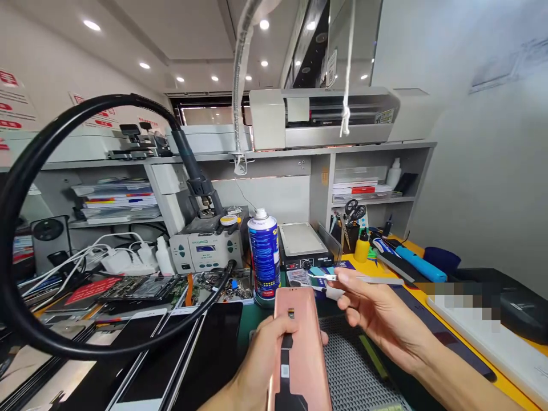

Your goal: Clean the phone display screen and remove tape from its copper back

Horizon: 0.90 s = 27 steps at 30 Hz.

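My left hand (268, 348) is wrapped round a rose-gold phone part (306, 337), its thumb lying near a small connector at the upper middle. Black strips and a pale square show on the part's surface. To the right, my right hand (377, 308) pinches metal tweezers (372, 279) between thumb and fingers, their tips pointing left. The tweezers are held above and to the right of the phone part, not touching it. A grey textured mat (353, 359) lies under both hands.
A blue spray can (264, 257) stands just behind the phone part. A thick black hose (11, 228) loops across the left, over several dark screens (214, 348). Behind are a grey soldering station (205, 251) and a flat heating plate (302, 238). Phones and a yellow bottle (362, 248) are at right.
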{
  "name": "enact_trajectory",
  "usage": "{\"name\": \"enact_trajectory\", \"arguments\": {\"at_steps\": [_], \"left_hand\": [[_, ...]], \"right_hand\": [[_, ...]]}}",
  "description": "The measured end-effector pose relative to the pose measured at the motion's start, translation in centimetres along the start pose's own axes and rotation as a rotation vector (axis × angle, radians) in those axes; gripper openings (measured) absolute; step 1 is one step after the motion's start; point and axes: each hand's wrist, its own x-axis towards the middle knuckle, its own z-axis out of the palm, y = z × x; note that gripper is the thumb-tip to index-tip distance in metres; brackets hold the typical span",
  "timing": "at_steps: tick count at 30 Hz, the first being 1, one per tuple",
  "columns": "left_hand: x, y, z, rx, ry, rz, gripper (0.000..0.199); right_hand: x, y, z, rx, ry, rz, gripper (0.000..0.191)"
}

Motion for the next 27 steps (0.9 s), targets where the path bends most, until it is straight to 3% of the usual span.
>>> {"name": "enact_trajectory", "arguments": {"at_steps": [5,8,13,16,19,22,27], "left_hand": [[-0.1,-1.0,-0.4,-0.095,-0.162,-0.075,0.043],[0.0,-1.4,-0.8,-0.115,-0.226,-0.040,0.042],[-0.4,-1.1,-0.9,-0.163,-0.180,-0.033,0.039],[-0.5,-0.9,-1.0,-0.163,-0.183,-0.106,0.044],[-0.1,-1.0,-1.2,-0.254,-0.309,-0.170,0.068],[0.8,-1.2,-1.0,-0.375,-0.372,-0.081,0.079],[1.0,-0.5,-0.1,-0.423,-0.350,0.083,0.068]], "right_hand": [[-0.6,0.6,1.4,-0.252,0.004,-0.189,0.040],[-0.8,0.5,2.8,-0.369,-0.017,-0.227,0.043],[-1.3,0.9,4.4,-0.569,0.047,-0.287,0.041],[-1.6,1.7,3.8,-0.806,0.076,-0.550,0.027],[-1.8,2.3,2.7,-0.953,0.011,-0.880,0.014],[-2.0,2.3,2.5,-1.018,-0.063,-1.026,0.019],[-2.5,1.8,3.6,-1.015,-0.063,-1.007,0.011]]}}
